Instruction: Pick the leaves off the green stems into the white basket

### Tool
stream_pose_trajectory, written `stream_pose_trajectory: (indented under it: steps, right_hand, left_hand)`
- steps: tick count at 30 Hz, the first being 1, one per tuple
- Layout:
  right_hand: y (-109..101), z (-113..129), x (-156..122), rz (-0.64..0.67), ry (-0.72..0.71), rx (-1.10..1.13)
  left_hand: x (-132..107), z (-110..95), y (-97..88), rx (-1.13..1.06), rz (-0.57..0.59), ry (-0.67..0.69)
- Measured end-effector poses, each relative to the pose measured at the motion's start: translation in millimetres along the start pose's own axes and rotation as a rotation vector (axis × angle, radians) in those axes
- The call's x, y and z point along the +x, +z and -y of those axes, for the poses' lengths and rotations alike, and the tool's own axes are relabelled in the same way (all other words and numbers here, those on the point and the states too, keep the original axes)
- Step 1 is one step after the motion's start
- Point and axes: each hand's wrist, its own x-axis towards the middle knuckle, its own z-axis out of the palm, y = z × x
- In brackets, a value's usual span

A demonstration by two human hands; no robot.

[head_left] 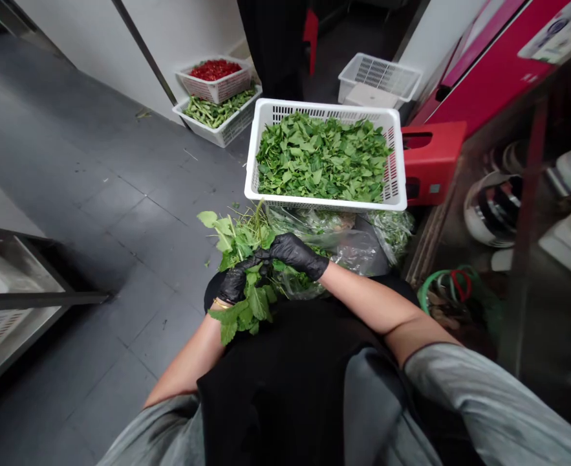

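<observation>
A bunch of leafy greens [258, 301] with thin stems is gripped in my left hand [234, 283], which wears a black glove. My right hand [299, 254], gloved too, has its fingers pinched on the same greens close to the left fingertips. Beyond both hands stands a white plastic basket [326, 204] filled with loose picked leaves [321, 155]. Under its near edge, clear plastic bags [353, 249] of more greens lie in front of my lap. My fingertips are partly hidden by leaves.
Stacked baskets of red chillies [216, 70] and cut green vegetables [212, 113] stand by the wall. A white crate [379, 76] is at the back right. A red stool-like object [435, 162] sits beside the basket. Metal shelving stands on both sides; scraps litter the grey tiled floor [134, 259].
</observation>
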Motion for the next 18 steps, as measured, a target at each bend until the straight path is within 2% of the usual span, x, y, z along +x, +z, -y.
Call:
stream_pose_trajectory:
  steps: [2, 4, 7, 10, 13, 18]
  right_hand:
    - [-9, 4, 1, -0.054, 0.005, -0.088]
    - [-15, 12, -2, -0.017, 0.030, -0.182]
    - [-12, 23, -10, 0.197, 0.039, -0.375]
    - [-2, 25, -17, 0.346, -0.033, -0.510]
    - [1, 16, -20, 0.352, -0.007, -0.480]
    - [-1, -1, -21, 0.331, 0.030, -0.248]
  left_hand:
    - [-1, 3, -4.4, 0.021, -0.075, 0.091]
    - [-4, 0, -7.8, 0.022, -0.125, 0.142]
    - [-8, -13, -8.5, 0.113, -0.107, 0.267]
    - [-11, -25, -5.4, 0.158, -0.038, 0.278]
    - [-14, -29, -3.6, 0.096, 0.000, 0.228]
    - [-20, -24, -2.0, 0.076, 0.189, 0.190]
